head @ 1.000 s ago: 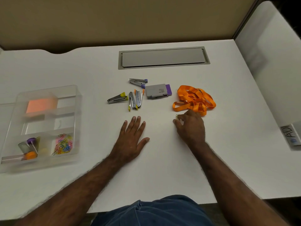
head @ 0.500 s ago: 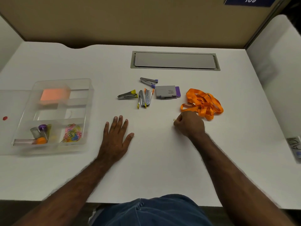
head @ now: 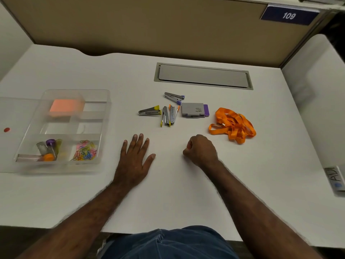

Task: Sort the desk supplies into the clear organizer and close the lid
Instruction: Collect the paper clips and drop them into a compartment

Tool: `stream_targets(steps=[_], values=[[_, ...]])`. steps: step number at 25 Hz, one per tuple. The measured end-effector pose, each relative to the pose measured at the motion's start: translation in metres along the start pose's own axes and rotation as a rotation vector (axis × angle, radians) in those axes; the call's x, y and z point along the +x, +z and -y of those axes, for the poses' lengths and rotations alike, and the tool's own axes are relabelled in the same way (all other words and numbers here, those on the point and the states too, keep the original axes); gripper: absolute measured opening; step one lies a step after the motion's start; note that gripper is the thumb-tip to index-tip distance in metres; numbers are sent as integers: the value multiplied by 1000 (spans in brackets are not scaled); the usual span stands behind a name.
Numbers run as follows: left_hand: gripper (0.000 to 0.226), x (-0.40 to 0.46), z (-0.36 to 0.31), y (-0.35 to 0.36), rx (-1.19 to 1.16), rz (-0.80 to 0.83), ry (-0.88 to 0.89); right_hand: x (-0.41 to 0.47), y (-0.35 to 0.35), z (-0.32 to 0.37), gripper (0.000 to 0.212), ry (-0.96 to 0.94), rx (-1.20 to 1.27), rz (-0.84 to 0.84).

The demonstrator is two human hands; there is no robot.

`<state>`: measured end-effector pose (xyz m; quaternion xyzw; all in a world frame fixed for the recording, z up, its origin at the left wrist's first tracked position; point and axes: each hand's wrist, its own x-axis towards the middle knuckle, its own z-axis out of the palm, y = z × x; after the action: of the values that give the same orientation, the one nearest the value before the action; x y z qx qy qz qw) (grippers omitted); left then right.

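The clear organizer [head: 105, 126] stands open at the left of the desk, its lid [head: 11, 150] lying flat beside it. Inside are an orange note pad [head: 64, 106], coloured paper clips [head: 85, 153] and small tubes with purple and orange caps [head: 48, 148]. Several small staplers [head: 169, 115] lie mid-desk, next to a grey box with a purple end [head: 194, 109]. An orange lanyard [head: 233, 126] is heaped to the right. My left hand [head: 134, 161] rests flat on the desk. My right hand [head: 200, 150] is curled into a fist left of the lanyard, hiding the small clip it pinched.
A grey cable hatch [head: 203, 76] is set into the desk at the back. A tan partition with a "109" sign [head: 289, 15] closes the far side. A label card [head: 335, 177] lies at the right edge. A neighbouring white surface adjoins on the right.
My right hand pinched a small gold-coloured clip beside the lanyard, then drew back towards me and closed into a fist. My left hand stayed flat. The view tilted up.
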<state>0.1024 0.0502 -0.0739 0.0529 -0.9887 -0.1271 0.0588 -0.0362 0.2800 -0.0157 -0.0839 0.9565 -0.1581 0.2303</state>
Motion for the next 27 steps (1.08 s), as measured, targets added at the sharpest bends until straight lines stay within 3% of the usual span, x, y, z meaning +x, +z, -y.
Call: stream_targets(steps=[6, 14, 22, 27], values=[[66, -1, 0, -1, 2, -6, 7, -4, 1, -14, 23, 31, 158, -78], [65, 0, 3, 1, 0, -25, 6, -4, 3, -8, 22, -9, 116, -103], [65, 0, 5, 5, -11, -43, 12, 9, -10, 10, 25, 56, 39, 97], [66, 1, 6, 5, 2, -19, 8, 5, -1, 17, 30, 56, 34, 137]])
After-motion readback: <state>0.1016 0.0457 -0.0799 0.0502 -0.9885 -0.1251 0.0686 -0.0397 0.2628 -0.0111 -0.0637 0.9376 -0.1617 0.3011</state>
